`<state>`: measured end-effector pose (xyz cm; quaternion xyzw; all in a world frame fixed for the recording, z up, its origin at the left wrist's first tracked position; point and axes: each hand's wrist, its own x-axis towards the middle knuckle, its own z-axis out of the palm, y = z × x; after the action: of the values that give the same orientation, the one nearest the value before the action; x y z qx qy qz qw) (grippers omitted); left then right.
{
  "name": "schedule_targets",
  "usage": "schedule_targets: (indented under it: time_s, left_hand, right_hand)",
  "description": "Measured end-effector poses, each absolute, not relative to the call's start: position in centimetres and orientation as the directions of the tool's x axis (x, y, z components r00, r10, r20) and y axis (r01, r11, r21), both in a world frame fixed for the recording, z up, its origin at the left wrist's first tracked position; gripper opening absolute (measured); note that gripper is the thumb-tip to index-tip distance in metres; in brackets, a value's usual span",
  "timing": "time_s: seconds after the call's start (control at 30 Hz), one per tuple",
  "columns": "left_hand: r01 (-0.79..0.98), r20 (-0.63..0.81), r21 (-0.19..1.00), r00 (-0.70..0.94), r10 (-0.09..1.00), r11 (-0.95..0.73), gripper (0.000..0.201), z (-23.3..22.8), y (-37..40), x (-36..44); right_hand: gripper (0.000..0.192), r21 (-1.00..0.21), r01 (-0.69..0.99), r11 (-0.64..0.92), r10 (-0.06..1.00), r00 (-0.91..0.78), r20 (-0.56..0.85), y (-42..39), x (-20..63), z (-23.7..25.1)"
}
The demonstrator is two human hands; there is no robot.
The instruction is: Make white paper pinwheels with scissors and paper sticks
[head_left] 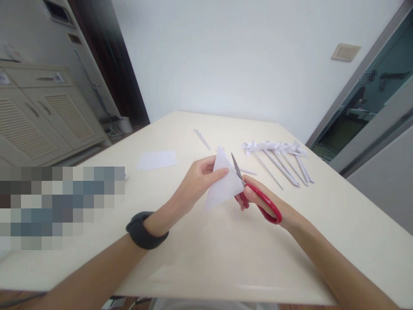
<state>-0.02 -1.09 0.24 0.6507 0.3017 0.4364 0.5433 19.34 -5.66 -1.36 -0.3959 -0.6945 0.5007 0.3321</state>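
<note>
My left hand (203, 174) pinches a white sheet of paper (224, 187), triangular in outline, with the thumb on its near face. Red-handled scissors (263, 200) are gripped in my right hand (253, 191), fingers in the loops. The scissor blades stand apart and point up and away, at the right edge of the paper; whether a cut runs into it I cannot tell. Both hands are above the middle of the table. Behind them lies a thin white paper stick (247, 171), partly hidden by the paper and blades.
Several white paper pinwheels on sticks (279, 150) lie at the right of the table (193, 267). A flat white sheet (157, 159) rests at the left, and two thin paper sticks (201, 139) lie farther back. A white wall (219, 60) stands behind the table.
</note>
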Motion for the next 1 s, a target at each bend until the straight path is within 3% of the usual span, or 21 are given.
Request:
schedule_targets:
  time_s: [0.47, 1.0]
  left_hand:
    - [0.022, 0.247, 0.957, 0.466, 0.849, -0.29, 0.025, 0.21, -1.11, 0.0]
    - [-0.116, 0.132, 0.99, 0.522, 0.843, -0.084, 0.025, 0.45, -1.25, 0.02]
  right_hand:
    - [0.03, -0.944, 0.287, 0.165, 0.911, -0.412, 0.034, -5.78, 19.08, -1.09]
    - [0.034, -0.927, 0.338, 0.16, 0.93, -0.366, 0.027, -5.79, 18.9, -1.33]
